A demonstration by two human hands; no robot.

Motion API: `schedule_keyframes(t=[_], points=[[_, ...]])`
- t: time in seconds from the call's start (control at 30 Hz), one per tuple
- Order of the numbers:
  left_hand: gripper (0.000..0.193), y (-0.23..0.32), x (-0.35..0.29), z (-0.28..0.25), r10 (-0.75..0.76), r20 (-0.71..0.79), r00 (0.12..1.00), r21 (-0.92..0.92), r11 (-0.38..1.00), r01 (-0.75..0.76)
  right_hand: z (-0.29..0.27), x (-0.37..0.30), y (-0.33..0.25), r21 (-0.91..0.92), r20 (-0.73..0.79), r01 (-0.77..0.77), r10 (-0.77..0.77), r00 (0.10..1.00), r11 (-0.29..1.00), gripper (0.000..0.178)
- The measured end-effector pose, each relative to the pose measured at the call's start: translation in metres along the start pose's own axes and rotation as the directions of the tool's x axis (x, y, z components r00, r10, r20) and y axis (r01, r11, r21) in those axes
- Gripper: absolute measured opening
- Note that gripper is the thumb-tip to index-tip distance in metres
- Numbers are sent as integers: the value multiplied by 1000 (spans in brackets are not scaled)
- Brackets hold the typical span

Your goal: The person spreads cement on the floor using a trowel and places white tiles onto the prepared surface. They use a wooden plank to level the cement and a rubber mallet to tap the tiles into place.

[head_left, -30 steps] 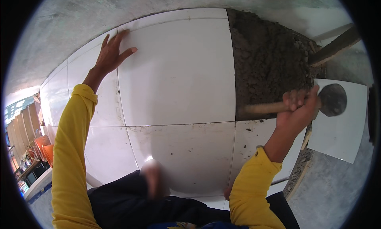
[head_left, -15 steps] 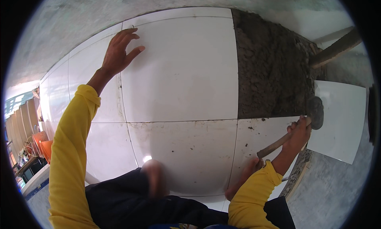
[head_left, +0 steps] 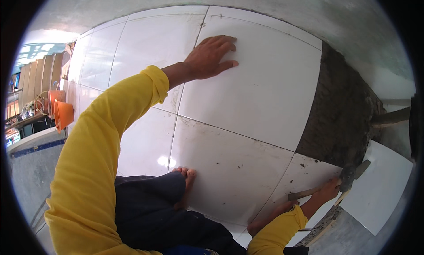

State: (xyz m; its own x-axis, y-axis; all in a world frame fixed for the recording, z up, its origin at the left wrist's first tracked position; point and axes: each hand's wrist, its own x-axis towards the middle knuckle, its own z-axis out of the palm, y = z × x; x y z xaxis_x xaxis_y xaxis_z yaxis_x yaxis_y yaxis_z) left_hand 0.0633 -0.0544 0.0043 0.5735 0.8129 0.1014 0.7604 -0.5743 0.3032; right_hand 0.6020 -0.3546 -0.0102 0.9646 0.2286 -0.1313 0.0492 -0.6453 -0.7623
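My hammer has a brown stick and a dark, chunky head. The big white tile is shiny (its left seam is dirty). Dark mud fills the space off its right edge. My right hand is wrapped around the hammer, past the tile's near right corner. My left hand, fingers apart, is over the tile's left side.

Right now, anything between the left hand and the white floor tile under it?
Nothing visible: the left hand is spread over the white floor tile, its underside hidden. The mallet is well clear, in the right hand.
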Motion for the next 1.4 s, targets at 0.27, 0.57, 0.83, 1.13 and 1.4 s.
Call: schedule_keyframes(t=[0.27, 0.57, 0.83, 1.13, 1.4], points=[[43, -22, -38, -15, -76, 34, 997, 58, 996, 74, 3, 3, 6, -15, 1, 20, -20, 1000, 1000, 51], [44, -74, -40, -23, -136, -93, 986, 108, 983, 146, 8, 6, 18, -164, 7, 184, -185, 983, 969, 52], [33, -104, -24, -18, -184, -111, 977, -23, 983, 183, 2, 10, 19, -334, 51, 206, -200, 978, 920, 55], [31, -127, -6, -36, -264, -270, 926, -36, 964, 264, -2, 16, 32, -281, 40, 240, -239, 970, 929, 55], [27, -126, -57, -39, -103, -284, 953, 21, 993, 113, 8, 14, 32, -291, 15, 242, -248, 969, 926, 53]])
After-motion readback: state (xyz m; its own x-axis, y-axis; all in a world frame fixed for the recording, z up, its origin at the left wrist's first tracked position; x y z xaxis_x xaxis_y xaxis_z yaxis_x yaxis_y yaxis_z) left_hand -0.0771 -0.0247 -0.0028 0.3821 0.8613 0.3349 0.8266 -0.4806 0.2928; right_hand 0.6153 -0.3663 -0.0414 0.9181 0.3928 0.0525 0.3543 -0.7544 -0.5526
